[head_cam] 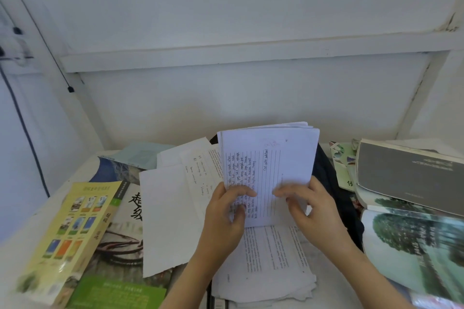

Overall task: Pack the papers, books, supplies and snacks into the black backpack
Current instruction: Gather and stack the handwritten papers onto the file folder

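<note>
Both hands hold a sheaf of handwritten lined papers (271, 158) upright in the middle of the view. My left hand (226, 216) grips its lower left edge and my right hand (311, 211) grips its lower right edge. Behind and under the sheaf lies the black backpack (336, 193), mostly hidden by paper. Printed sheets (271, 258) lie flat below the hands. More loose white papers (170, 208) spread to the left.
On the left lie a yellow booklet (72, 238), a book with black characters (125, 228) and a blue-covered book (113, 170). On the right are a dark grey book (406, 178), a tree-picture book (414, 248) and a green-white booklet (344, 165). A white wall stands close behind.
</note>
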`<state>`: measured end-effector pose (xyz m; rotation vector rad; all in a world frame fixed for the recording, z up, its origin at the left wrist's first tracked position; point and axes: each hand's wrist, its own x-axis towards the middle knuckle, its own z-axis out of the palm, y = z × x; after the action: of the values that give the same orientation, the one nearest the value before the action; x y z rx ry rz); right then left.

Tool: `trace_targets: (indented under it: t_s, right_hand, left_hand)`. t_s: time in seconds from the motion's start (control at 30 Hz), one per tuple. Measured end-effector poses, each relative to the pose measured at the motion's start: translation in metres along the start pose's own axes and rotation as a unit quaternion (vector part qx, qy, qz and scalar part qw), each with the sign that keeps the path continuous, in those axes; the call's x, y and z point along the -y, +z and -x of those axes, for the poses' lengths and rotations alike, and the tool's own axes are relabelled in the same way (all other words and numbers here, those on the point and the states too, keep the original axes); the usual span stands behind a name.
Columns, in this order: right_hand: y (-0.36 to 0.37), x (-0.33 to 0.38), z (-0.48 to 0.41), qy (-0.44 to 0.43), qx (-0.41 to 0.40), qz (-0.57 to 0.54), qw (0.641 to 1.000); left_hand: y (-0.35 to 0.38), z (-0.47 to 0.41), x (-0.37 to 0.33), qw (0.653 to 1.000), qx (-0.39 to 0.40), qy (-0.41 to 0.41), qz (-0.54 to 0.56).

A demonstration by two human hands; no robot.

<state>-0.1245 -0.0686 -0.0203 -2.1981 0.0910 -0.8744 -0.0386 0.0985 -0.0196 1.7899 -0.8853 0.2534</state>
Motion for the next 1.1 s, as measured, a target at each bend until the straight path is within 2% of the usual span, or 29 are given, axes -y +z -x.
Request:
trace_targets:
  t_s: [0.17, 0.27, 0.57, 0.67, 0.8, 0.97, 1.1]
  right_hand:
    - [0.005, 0.01, -0.023, 0.032, 0.057, 0.012, 0.998]
    - [0.017, 0.024, -0.05, 0.066, 0.122, 0.051, 0.989]
    - [0.07, 0.025, -0.08, 0.166, 0.232, 0.119, 0.951]
    - [0.074, 0.022, -0.078, 0.175, 0.242, 0.139, 0.944]
    - [0.076, 0.018, -0.076, 0.189, 0.249, 0.136, 0.94]
    - [0.077, 0.014, -0.075, 0.22, 0.23, 0.091, 0.944]
    - [0.068, 0.013, -0.075, 0.24, 0.185, 0.04, 0.952]
  left_hand:
    - [-0.016, -0.011, -0.002, 0.999, -0.002, -0.035, -0.011]
    - [-0.032, -0.025, 0.0, 0.996, -0.013, -0.075, -0.044]
    - [-0.048, -0.035, 0.032, 0.955, 0.031, -0.259, -0.141]
    - [-0.045, -0.031, 0.04, 0.947, 0.036, -0.286, -0.143]
    - [-0.043, -0.028, 0.039, 0.942, -0.006, -0.318, -0.108]
    - [-0.04, -0.035, 0.03, 0.938, -0.014, -0.346, -0.004]
    - [-0.043, -0.038, 0.02, 0.946, -0.022, -0.319, 0.046]
